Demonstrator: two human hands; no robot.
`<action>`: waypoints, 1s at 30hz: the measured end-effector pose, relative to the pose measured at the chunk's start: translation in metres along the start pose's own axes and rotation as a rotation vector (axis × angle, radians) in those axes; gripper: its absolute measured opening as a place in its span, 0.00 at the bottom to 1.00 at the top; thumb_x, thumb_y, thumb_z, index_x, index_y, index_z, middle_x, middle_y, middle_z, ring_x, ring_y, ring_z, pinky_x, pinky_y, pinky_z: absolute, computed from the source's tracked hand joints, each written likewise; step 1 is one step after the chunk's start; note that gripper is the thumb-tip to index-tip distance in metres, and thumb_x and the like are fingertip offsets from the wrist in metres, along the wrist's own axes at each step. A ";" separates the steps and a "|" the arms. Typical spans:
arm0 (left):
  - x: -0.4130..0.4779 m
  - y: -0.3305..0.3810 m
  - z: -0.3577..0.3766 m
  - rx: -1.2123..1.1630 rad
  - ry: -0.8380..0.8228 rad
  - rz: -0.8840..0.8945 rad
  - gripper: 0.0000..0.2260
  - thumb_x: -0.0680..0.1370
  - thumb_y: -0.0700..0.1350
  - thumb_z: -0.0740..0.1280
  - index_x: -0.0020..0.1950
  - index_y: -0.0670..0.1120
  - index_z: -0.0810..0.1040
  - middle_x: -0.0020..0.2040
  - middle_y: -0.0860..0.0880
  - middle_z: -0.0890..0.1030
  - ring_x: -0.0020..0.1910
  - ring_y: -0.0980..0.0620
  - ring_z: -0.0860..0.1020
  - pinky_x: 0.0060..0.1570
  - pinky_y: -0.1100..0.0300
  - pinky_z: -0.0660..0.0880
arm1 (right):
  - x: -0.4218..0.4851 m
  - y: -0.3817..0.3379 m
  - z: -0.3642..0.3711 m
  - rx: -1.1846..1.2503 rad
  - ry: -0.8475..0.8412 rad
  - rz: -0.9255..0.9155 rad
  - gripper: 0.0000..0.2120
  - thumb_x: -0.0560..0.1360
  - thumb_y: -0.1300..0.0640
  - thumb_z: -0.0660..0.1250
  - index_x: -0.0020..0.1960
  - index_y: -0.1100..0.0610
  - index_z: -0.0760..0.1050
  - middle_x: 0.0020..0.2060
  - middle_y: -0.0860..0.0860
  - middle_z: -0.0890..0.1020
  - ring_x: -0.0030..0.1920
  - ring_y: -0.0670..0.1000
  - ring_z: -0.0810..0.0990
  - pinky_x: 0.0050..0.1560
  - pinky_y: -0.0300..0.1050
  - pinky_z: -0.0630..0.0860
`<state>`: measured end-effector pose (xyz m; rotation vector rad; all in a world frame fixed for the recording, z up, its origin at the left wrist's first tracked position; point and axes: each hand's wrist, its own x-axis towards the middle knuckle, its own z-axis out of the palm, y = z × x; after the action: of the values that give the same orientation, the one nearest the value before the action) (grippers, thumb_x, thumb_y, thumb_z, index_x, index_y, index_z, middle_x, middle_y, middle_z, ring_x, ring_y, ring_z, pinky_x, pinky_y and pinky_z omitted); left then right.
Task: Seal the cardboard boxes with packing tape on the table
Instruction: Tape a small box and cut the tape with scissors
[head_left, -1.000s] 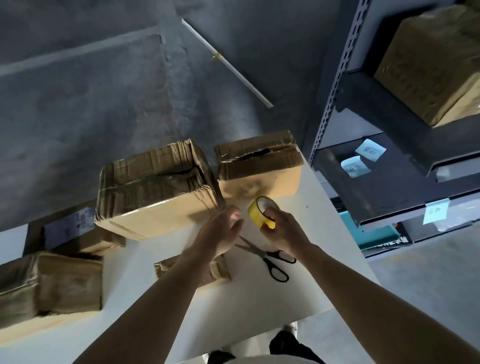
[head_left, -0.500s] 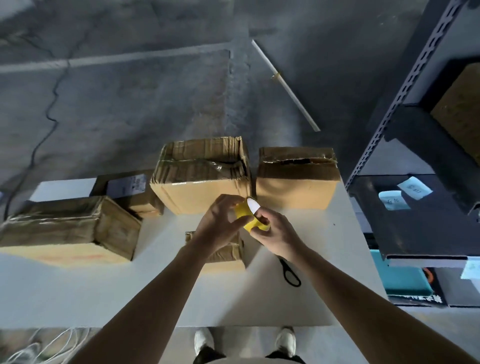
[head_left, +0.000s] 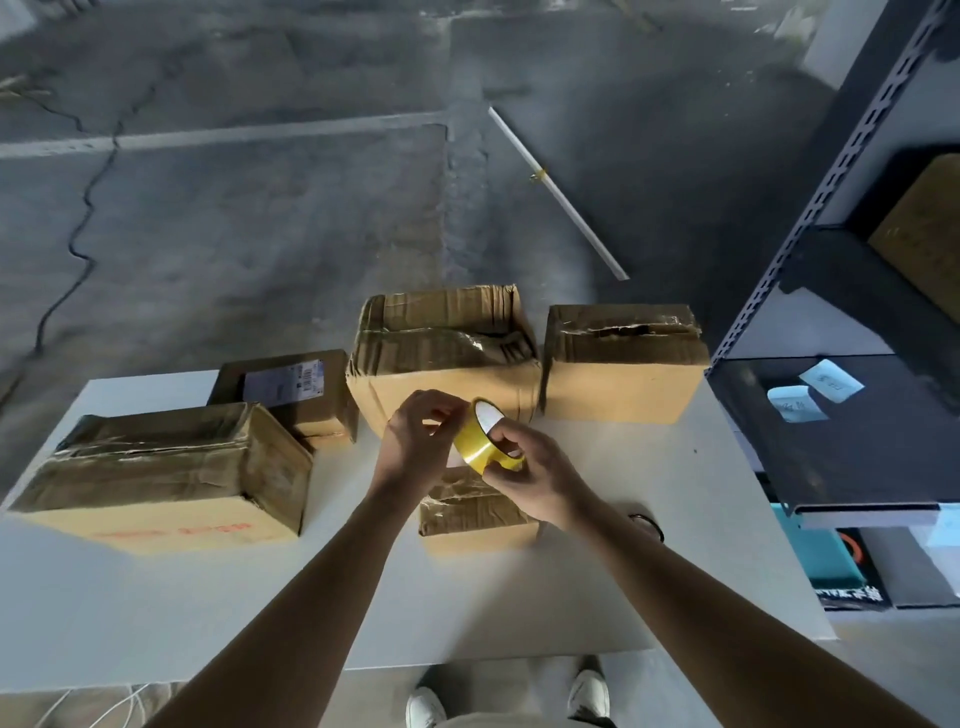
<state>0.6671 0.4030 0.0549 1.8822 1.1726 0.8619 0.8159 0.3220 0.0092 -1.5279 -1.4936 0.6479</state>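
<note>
A yellow roll of packing tape (head_left: 480, 435) is held above the white table (head_left: 649, 582). My right hand (head_left: 530, 475) grips the roll from below and the right. My left hand (head_left: 423, 434) pinches at the roll's upper edge with its fingertips. Below the hands lies a small cardboard box (head_left: 470, 512). Behind them stand a large cardboard box (head_left: 447, 348) with crumpled flaps and a second box (head_left: 623, 361) whose top seam is torn. At the left lie a long box (head_left: 161, 473) and a dark labelled box (head_left: 285, 387).
Black scissors (head_left: 647, 524) lie on the table, mostly hidden behind my right forearm. A dark metal shelf rack (head_left: 841, 415) stands close to the table's right edge. A white rod (head_left: 558, 192) lies on the concrete floor beyond. White cables (head_left: 104, 709) trail at bottom left.
The view has shifted, bringing the left boxes further in. Both hands stay on the tape roll, which has turned a little; the left fingertips now work at its upper edge.
</note>
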 end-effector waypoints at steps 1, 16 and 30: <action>0.001 -0.002 -0.005 0.004 0.008 -0.002 0.02 0.77 0.42 0.71 0.46 0.48 0.82 0.46 0.51 0.82 0.45 0.59 0.80 0.43 0.73 0.73 | 0.000 -0.004 0.005 0.002 0.008 -0.025 0.10 0.68 0.48 0.66 0.46 0.51 0.71 0.37 0.43 0.75 0.37 0.46 0.74 0.39 0.40 0.72; 0.005 -0.003 -0.040 0.158 -0.025 0.041 0.03 0.81 0.41 0.64 0.52 0.46 0.77 0.49 0.50 0.78 0.47 0.53 0.77 0.43 0.63 0.76 | 0.014 -0.036 0.027 -0.017 -0.103 -0.027 0.18 0.75 0.45 0.65 0.52 0.59 0.74 0.42 0.51 0.79 0.41 0.51 0.78 0.38 0.47 0.76; 0.007 0.002 -0.035 0.179 -0.083 -0.102 0.03 0.82 0.47 0.62 0.50 0.52 0.75 0.50 0.52 0.78 0.50 0.53 0.77 0.41 0.64 0.70 | 0.009 -0.034 0.006 -0.245 -0.189 -0.143 0.19 0.77 0.42 0.62 0.49 0.59 0.73 0.39 0.52 0.77 0.37 0.50 0.76 0.35 0.52 0.75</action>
<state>0.6414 0.4175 0.0748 1.9611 1.3190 0.6345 0.7944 0.3279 0.0375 -1.5567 -1.8648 0.5530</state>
